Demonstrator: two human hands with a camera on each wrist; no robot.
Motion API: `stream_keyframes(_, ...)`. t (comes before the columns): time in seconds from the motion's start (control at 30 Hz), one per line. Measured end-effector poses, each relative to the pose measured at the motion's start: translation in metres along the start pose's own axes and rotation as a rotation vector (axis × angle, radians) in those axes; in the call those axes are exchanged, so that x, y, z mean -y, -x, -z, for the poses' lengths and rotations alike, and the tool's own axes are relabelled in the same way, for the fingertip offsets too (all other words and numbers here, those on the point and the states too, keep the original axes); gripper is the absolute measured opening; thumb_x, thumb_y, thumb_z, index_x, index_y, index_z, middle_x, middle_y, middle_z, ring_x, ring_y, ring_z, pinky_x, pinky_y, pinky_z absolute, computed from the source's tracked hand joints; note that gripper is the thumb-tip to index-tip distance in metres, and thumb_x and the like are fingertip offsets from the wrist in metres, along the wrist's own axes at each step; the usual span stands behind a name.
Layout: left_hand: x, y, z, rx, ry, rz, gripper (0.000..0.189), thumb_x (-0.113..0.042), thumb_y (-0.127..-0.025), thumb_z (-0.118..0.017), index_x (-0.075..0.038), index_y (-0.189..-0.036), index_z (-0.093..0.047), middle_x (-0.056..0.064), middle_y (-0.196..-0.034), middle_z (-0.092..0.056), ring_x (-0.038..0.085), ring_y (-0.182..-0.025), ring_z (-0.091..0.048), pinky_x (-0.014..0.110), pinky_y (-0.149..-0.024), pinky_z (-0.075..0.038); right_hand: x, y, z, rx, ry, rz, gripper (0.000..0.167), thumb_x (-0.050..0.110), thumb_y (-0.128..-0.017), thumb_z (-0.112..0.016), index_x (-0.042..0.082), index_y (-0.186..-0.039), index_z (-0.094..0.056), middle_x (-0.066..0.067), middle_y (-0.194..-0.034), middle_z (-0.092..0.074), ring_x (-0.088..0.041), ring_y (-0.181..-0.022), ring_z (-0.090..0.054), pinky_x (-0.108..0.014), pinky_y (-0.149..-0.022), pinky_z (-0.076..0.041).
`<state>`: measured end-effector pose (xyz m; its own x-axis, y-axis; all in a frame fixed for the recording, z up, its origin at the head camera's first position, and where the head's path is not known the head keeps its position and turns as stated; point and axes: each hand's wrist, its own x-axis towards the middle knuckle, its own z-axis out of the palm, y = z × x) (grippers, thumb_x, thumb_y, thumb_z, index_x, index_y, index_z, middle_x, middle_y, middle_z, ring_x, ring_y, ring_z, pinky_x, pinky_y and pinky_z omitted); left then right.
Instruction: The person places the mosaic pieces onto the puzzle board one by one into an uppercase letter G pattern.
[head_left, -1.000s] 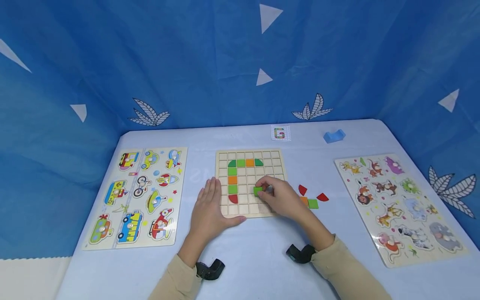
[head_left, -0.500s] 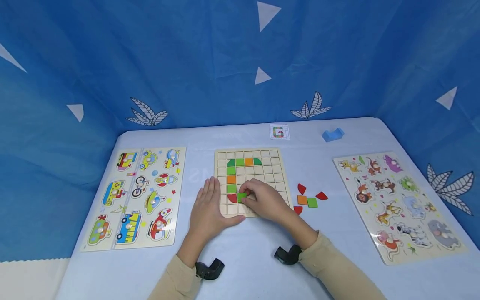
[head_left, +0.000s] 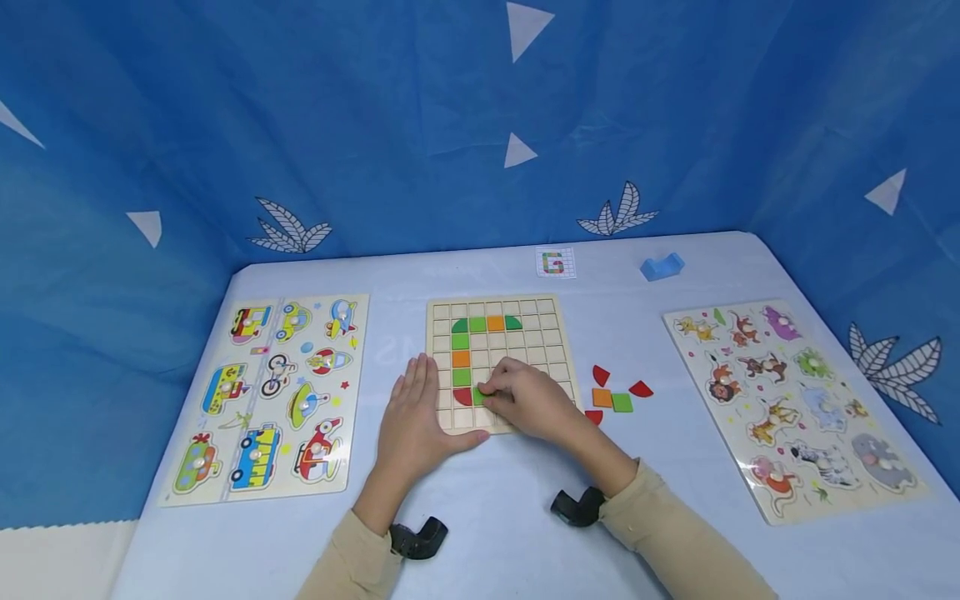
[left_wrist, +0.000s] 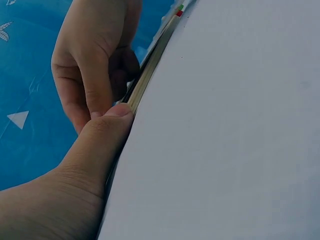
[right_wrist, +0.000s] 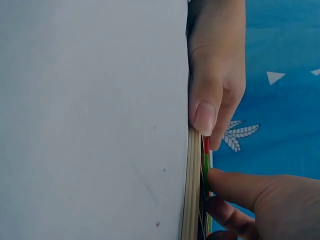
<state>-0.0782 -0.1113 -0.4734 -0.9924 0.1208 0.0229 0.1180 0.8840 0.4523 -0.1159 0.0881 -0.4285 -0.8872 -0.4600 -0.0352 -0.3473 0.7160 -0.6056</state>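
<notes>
Right hand pinches green square tile: likely light, stiff, best held by edges. Left hand, thumb spread, touches pale wooden gridded board.

The left hand and right hand are bare, beyond plain, creased beige fabric sleeves. A black, elbow-shaped wrist camera sits on the left, a matching black wrist camera on the right.

Smooth wooden grid board, matt; creased cloth backdrop (faintly glossy)
</notes>
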Motion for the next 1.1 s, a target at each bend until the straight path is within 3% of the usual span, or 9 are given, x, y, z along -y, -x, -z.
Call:
stream_keyframes(0.2,0.000,0.000,0.000,0.005,0.002,0.001,0.133,-0.084,-0.065,-0.066,-0.001,-0.157,-0.019,0.012,-0.167,-0.012,0.027,-0.156,-0.007,0.046,-0.126,-0.016,-0.006,0.007,0.007,-0.004,-0.005,-0.022,0.030,0.020,-0.092,-0.072,0.023,-0.122,-0.071,0.012,-0.091,-0.061,-0.007,-0.079,-0.053,-0.023,-0.069,-0.047)
stream_keyframes(0.63,0.000,0.000,0.000,0.006,0.005,0.008,0.132,-0.083,-0.065,-0.067,-0.003,-0.158,-0.018,0.011,-0.168,-0.010,0.027,-0.156,-0.006,0.048,-0.126,-0.016,-0.058,0.041,0.061,-0.070,-0.013,-0.152,0.027,0.016,-0.090,-0.073,0.016,-0.117,-0.071,0.003,-0.092,-0.062,-0.014,-0.071,-0.051,-0.025,-0.057,-0.046)
stream_keyframes(0.83,-0.002,0.000,0.001,0.006,0.010,0.011,0.133,-0.083,-0.065,-0.068,-0.002,-0.158,-0.017,0.012,-0.167,-0.011,0.028,-0.156,-0.007,0.048,-0.126,-0.016,-0.084,0.057,0.079,-0.065,0.045,-0.206,0.024,0.015,-0.089,-0.074,0.015,-0.113,-0.072,0.000,-0.095,-0.064,-0.018,-0.086,-0.054,-0.030,-0.073,-0.048)
stream_keyframes(1.1,-0.002,0.000,0.001,-0.002,-0.007,0.005,0.132,-0.083,-0.066,-0.067,-0.001,-0.157,-0.018,0.014,-0.167,-0.013,0.029,-0.156,-0.008,0.049,-0.125,-0.017,-0.101,0.068,0.089,-0.030,0.061,-0.252,0.023,0.020,-0.088,-0.076,0.014,-0.110,-0.073,-0.004,-0.102,-0.066,-0.020,-0.090,-0.056,-0.032,-0.077,-0.052)
